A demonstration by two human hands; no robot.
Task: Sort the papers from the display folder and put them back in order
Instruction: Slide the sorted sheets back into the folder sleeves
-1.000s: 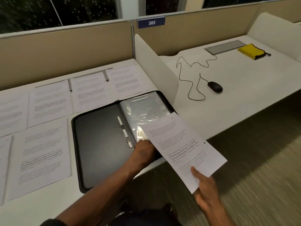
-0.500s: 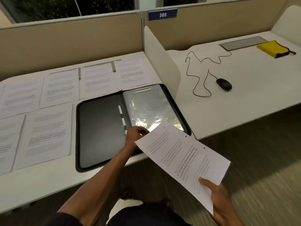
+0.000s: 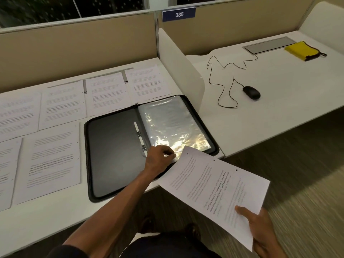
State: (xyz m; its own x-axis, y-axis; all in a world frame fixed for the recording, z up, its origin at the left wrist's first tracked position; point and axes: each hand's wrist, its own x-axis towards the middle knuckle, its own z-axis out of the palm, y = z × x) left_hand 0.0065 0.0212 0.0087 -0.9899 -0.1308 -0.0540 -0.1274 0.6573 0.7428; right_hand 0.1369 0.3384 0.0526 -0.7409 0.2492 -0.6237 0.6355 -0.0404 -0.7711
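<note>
Right now, from the head view, one sheet of paper (image 3: 214,190) is held out past the edge of the desk (image 3: 279,108), over the floor. It is gripped near its low corner by the right hand (image 3: 260,231), with the thumb pressed on top and the other fingers hidden under the sheet. The paper is thin, light and floppy, so it can be bent or torn if it is pulled hard. It is best held by an edge and slid in flat.

The folder (image 3: 115,155) is laid open on the desk. Its clear plastic pocket (image 3: 171,125) is shiny and looks slippery and soft. The low edge of the pocket is pinched by the fingers of the left hand (image 3: 158,161), which are curled on it. The pocket mouth probably has to be held open so the sheet can be slid in.

More papers (image 3: 54,157) are spread flat on the desk, to the left of the folder and behind it.
</note>
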